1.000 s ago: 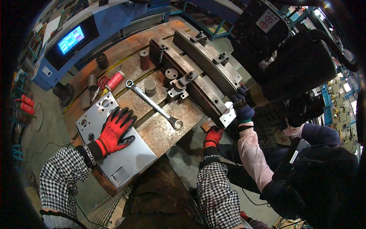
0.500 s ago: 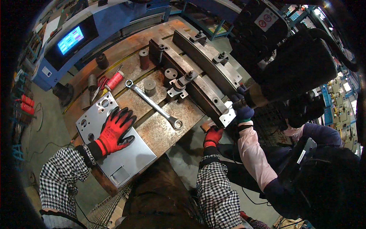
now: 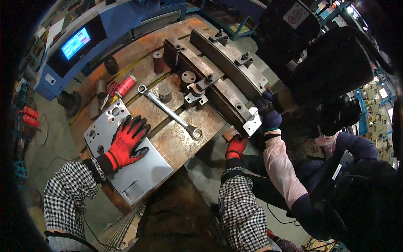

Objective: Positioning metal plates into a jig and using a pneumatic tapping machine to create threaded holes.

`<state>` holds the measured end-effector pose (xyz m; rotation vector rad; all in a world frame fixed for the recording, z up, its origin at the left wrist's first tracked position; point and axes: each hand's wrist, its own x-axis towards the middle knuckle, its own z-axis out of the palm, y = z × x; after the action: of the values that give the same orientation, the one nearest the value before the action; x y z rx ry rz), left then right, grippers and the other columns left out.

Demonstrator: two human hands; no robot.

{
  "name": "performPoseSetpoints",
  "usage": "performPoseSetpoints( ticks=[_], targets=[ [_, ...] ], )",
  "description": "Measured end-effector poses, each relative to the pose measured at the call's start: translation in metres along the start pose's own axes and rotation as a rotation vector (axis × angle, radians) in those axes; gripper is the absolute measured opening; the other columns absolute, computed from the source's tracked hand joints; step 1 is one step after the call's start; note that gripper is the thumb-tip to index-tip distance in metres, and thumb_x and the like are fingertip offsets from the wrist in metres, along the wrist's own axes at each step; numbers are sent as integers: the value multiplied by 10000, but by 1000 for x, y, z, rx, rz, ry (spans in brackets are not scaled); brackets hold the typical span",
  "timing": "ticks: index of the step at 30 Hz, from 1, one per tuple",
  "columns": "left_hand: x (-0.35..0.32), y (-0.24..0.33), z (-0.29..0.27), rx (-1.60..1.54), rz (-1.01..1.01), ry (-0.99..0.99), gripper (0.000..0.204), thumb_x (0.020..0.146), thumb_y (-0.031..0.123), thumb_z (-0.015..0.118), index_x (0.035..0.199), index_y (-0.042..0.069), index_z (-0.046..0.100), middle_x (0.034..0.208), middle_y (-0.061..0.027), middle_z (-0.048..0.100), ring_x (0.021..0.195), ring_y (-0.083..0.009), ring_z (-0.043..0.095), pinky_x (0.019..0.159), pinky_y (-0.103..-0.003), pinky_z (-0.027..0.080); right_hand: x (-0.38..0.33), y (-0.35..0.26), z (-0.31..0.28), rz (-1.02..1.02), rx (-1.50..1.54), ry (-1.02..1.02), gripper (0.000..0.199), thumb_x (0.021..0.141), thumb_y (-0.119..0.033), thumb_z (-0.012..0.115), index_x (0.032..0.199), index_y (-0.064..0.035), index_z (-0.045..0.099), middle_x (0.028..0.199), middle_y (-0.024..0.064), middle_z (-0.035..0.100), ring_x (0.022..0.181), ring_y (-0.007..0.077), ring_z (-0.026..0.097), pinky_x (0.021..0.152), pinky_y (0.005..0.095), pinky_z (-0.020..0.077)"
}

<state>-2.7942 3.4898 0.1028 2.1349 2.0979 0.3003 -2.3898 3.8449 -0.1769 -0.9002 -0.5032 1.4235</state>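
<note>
Resting palm down with the left grip [image 3: 127, 143] on a flat grey sheet [image 3: 149, 170]: released, with fingers spread and wrapped around nothing. Centred almost under that palm, with long axis slanting from far left of the left grip to near right, across the line of the fingers rather than along it. Pierced with holes at the far end, ahead and to the left of the left grip; marked with a square recess at the near end, toward the body. Far closer to the left grip than to the right.

Curled, over on the other side, with the right grip [image 3: 237, 146], just beside the lower edge of a small white bracket [image 3: 252, 122]. Cannot tell whether clenched on that edge, grasping something hidden, or only touching. Found ahead and slightly to the right of the right grip, at the near end of a long steel bar [image 3: 230, 97] running away to the far left. Shared on the far right side with a co-worker's dark blue glove [image 3: 269, 114], close against the white bracket. Seen just ahead and left of the right grip, too: a small brown block [image 3: 229, 133].

Lying between both grips and ahead of them, on the table [image 3: 178, 147]: a long wrench [image 3: 170, 111], slanting much like the sheet, with near ring toward the right grip; touched by neither.
</note>
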Motion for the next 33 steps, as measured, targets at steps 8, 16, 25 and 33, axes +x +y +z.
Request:
performPoseSetpoints(
  ticks=[8, 16, 25, 33],
  targets=[
    [-1, -6, 13, 11, -20, 2, 896, 970, 474, 728, 1732, 76, 475, 1814, -229, 418, 1703, -469, 333, 1400, -670, 204, -14, -1, 21, -262, -838, -8, 430, 1136, -86, 602, 1559, -13, 612, 1426, 113, 727, 1261, 237, 671, 1131, 363, 499],
    [0, -6, 12, 41, -14, 5, 884, 958, 471, 747, 1707, 71, 501, 1805, -229, 428, 1690, -475, 346, 1400, -668, 205, -10, 5, 23, -84, -173, 19, 356, 1142, -112, 610, 1481, -11, 652, 1405, 101, 732, 1250, 244, 673, 1100, 382, 511],
    [4, -1, 12, -9, -5, 21, 880, 951, 461, 755, 1697, 61, 514, 1789, -236, 447, 1683, -478, 356, 1394, -672, 221, -6, -7, 16, -283, -676, -28, 473, 1099, -42, 631, 1570, -25, 584, 1414, 99, 716, 1236, 250, 675, 1093, 373, 513],
    [2, -9, 7, 34, 2, 2, 879, 969, 480, 738, 1709, 68, 501, 1806, -230, 427, 1697, -466, 342, 1395, -669, 210, -15, -18, 27, -192, -621, -18, 492, 1161, -159, 585, 1638, -44, 542, 1399, 77, 702, 1232, 219, 657, 1070, 343, 516]
  ],
)
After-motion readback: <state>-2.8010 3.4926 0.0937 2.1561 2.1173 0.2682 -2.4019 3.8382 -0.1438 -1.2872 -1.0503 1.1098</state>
